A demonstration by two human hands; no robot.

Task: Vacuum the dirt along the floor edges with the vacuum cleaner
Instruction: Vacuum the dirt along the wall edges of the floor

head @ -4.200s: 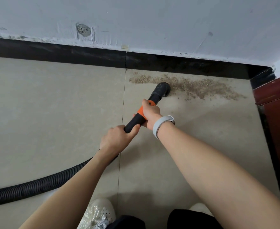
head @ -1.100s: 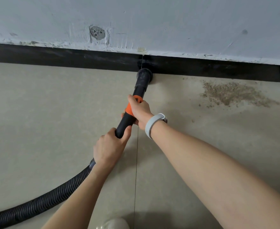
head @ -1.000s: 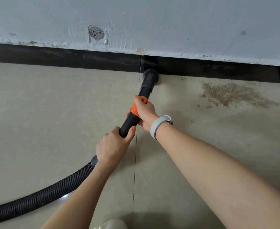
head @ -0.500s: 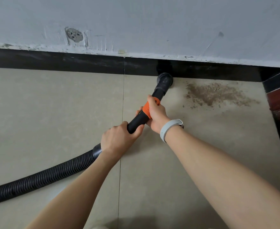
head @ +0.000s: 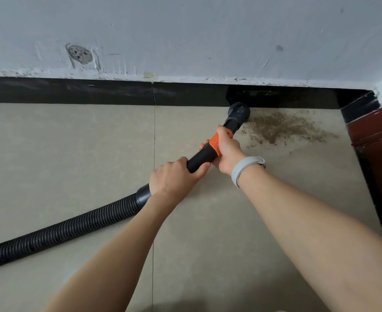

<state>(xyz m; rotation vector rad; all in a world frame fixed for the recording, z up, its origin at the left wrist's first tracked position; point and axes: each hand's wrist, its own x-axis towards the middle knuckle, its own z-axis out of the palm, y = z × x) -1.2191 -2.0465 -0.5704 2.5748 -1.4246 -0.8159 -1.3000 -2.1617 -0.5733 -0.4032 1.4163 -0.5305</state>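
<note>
Two hands, left hand (head: 174,174) and right hand (head: 227,152), grip wand (head: 202,157) firmly; nozzle (head: 239,111) at floor's skirting edge; judged best: sweep slowly toward corner across dirt (head: 282,129), mouth low.

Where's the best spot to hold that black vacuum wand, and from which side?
Judging by its pose, grip the wand's straight rigid shaft from above: right hand at the orange collar near the nozzle, left hand further back by the ribbed hose. The hose flexes, so probably steers poorly.

arms: bare, no sleeves | right wrist: pale grey band (head: 245,168), smooth, rounded
</note>
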